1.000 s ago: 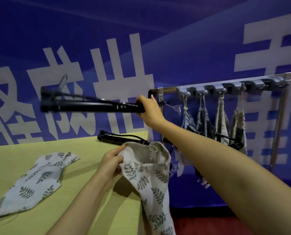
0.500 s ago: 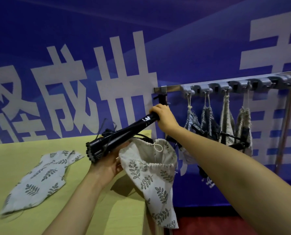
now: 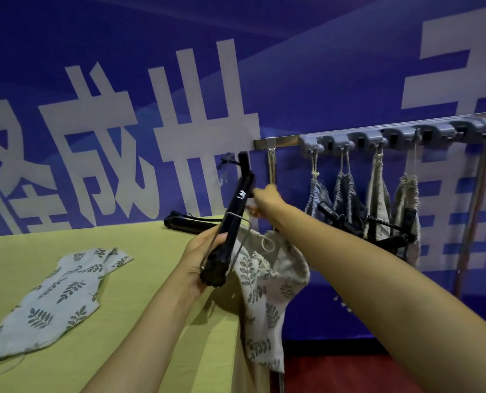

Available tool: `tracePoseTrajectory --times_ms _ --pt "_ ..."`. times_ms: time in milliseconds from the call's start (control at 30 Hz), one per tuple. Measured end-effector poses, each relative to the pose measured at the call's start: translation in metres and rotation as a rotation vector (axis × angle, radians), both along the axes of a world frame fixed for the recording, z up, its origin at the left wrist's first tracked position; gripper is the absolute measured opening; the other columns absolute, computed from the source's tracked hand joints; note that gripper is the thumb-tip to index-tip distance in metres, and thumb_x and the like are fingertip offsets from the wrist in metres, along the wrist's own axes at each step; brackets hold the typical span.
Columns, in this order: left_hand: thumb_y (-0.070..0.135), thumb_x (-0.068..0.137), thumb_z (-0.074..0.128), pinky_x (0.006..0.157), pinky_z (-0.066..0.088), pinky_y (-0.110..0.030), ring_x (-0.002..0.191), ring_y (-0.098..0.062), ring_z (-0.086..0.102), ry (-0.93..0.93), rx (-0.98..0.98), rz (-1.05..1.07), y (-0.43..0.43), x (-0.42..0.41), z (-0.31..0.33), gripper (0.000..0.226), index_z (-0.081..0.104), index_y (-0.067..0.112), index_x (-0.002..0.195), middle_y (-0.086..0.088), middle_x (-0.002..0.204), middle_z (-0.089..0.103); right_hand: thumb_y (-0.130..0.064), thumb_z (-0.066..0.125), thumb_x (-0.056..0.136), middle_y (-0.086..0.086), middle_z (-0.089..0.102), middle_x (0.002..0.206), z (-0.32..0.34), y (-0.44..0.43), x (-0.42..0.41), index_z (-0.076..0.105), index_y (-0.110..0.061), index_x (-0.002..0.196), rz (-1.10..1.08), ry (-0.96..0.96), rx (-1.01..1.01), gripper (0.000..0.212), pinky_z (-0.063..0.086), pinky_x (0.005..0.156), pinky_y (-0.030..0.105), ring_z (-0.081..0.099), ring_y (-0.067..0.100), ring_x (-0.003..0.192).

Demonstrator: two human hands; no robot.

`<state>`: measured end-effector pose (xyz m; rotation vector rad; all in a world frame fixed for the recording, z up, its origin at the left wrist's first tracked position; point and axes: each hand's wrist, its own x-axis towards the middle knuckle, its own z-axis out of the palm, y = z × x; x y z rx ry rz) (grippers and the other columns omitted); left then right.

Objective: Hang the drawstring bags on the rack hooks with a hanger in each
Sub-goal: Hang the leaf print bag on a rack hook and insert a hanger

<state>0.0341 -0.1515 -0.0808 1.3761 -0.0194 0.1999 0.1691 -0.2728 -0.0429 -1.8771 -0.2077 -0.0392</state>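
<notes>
left hand clamps stiff hanger at near end | right hand at far end (grip unclear) | bag limp, light: pinch its mouth

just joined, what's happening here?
A person holds a folded black hanger in both hands: left hand at its lower end, right hand higher up, beside the mouth of a leaf-print bag hanging off the table edge. The hanger isn't inside yet. Four bags hang on the rack; a spare bag and another hanger lie on the table.
</notes>
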Motion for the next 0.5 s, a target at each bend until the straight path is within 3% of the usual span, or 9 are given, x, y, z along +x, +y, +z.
tracePoseTrajectory --times_ms 67,100,200,300,367,433,500 --pt "0.0 0.088 0.053 0.051 0.052 -0.014 0.055 -0.007 0.067 -0.026 0.02 0.021 0.0 0.003 -0.002 0.02 0.065 0.01 0.101 0.004 0.065 0.072 -0.047 0.045 0.095 0.013 0.058 0.087 0.01 0.001 -0.01 0.049 -0.003 0.109 0.212 0.299 0.356 0.046 0.051 0.057 0.032 0.061 0.023 0.066" --pt "0.0 0.088 0.054 0.051 0.052 -0.014 0.056 -0.006 0.067 -0.034 0.038 0.028 -0.002 0.003 0.0 0.022 0.065 0.013 0.102 0.005 0.067 0.073 -0.052 0.049 0.092 0.011 0.059 0.081 0.012 0.001 -0.013 0.053 -0.003 0.105 0.276 0.371 0.433 0.05 0.051 0.052 0.029 0.061 0.019 0.06" --pt "0.005 0.089 0.057 0.057 0.053 -0.015 0.068 -0.005 0.069 -0.045 0.153 0.028 -0.007 0.0 0.005 0.026 0.063 0.021 0.108 0.005 0.084 0.073 -0.027 0.067 0.086 0.008 0.06 0.077 0.017 0.005 -0.018 0.056 0.001 0.112 0.233 0.296 0.329 0.04 0.049 0.05 0.025 0.06 0.017 0.061" --pt "0.031 0.094 0.052 0.067 0.05 -0.021 0.084 -0.012 0.066 -0.006 0.226 0.063 -0.01 -0.002 0.008 0.022 0.066 0.025 0.109 0.002 0.096 0.069 -0.015 0.064 0.088 0.011 0.062 0.083 0.023 0.008 -0.014 0.053 0.004 0.121 0.189 0.307 0.453 0.039 0.05 0.058 0.031 0.061 0.022 0.071" --pt "0.039 0.096 0.047 0.067 0.042 -0.03 0.082 -0.021 0.056 0.047 0.256 0.124 -0.008 -0.003 0.005 0.026 0.069 0.028 0.102 -0.006 0.094 0.062 -0.014 0.06 0.09 0.01 0.062 0.082 0.032 0.005 -0.014 0.055 0.003 0.118 0.19 0.296 0.536 0.033 0.051 0.061 0.033 0.061 0.022 0.071" --pt "0.025 0.096 0.05 0.055 0.038 -0.025 0.062 -0.016 0.05 0.08 0.37 0.139 -0.006 -0.003 -0.002 0.026 0.064 0.022 0.118 -0.009 0.088 0.059 -0.013 0.058 0.092 0.01 0.061 0.079 0.04 0.0 -0.015 0.056 0.0 0.11 0.21 0.273 0.598 0.023 0.052 0.06 0.033 0.06 0.022 0.068" --pt "0.007 0.092 0.054 0.048 0.036 -0.022 0.056 -0.011 0.047 0.113 0.461 0.127 -0.007 -0.003 -0.007 0.04 0.055 0.018 0.131 -0.004 0.091 0.064 -0.01 0.056 0.092 0.01 0.06 0.081 0.047 -0.004 -0.018 0.054 -0.003 0.109 0.23 0.217 0.625 0.018 0.053 0.063 0.033 0.059 0.023 0.07"
